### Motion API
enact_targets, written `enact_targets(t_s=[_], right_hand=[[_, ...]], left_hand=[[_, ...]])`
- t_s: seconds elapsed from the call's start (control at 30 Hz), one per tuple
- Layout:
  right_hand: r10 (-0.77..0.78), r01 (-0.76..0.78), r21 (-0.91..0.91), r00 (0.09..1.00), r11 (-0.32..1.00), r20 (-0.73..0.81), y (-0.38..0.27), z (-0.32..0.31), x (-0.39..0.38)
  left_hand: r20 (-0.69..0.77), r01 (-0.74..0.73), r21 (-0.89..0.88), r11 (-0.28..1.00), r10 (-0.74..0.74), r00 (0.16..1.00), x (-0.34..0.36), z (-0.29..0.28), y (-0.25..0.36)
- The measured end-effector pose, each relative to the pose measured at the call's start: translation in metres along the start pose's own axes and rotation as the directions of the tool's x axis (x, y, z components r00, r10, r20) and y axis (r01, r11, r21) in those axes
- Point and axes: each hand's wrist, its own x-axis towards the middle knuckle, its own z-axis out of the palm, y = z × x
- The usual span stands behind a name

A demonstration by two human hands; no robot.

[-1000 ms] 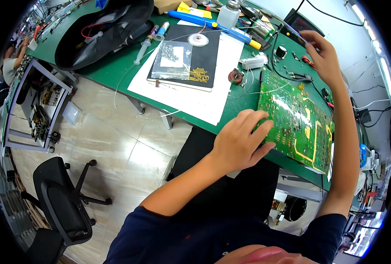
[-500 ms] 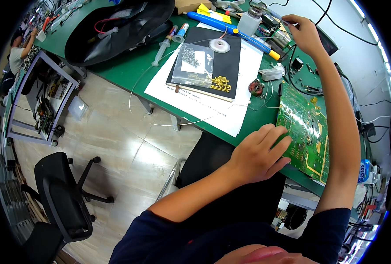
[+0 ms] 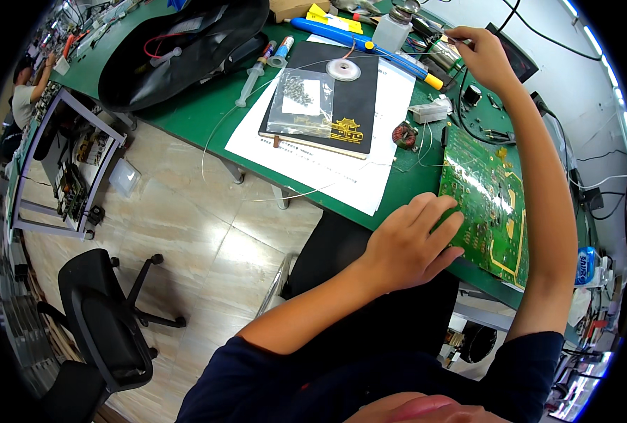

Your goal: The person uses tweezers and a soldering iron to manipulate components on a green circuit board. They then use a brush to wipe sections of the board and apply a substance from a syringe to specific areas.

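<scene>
My left hand (image 3: 413,243) is at the left edge of a green circuit board (image 3: 484,211), fingers bent and apart. Its fingertips rest at the board's edge, the thumb stands away from them, and nothing shows in between. My right hand (image 3: 486,58) reaches to the back of the bench, beside a metal cylinder (image 3: 443,53). Its thumb and fingers are pinched together on something too small to make out. A coil of copper wire on a ring (image 3: 404,135) and a pale block-shaped part (image 3: 430,111) lie left of the board.
A black notebook (image 3: 359,92) lies on papers, carrying a bag of small parts (image 3: 300,102) and a wire spool (image 3: 343,69). Beyond are a blue pen-like tool (image 3: 327,33), a clear bottle (image 3: 392,32) and syringes (image 3: 251,81). A black bag (image 3: 179,60) and chair (image 3: 105,317) are left.
The view has shifted slightly, so the bench things sit a little further left. My right fingers have moved a little at the back; my left hand stays by the board's edge.
</scene>
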Motion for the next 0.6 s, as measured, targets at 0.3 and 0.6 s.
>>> enact_targets(t_s=[0.3,0.6], right_hand=[[-0.087,0.087,-0.019,0.996,0.996,0.002,0.011,0.011,0.005],[-0.066,0.064,-0.042,0.997,0.997,-0.046,0.011,0.010,0.005]], left_hand=[[-0.003,-0.004,0.017,1.000,0.004,1.000,0.001,0.000,0.001],[-0.005,-0.015,0.020,1.000,0.015,1.000,0.002,0.002,0.001]])
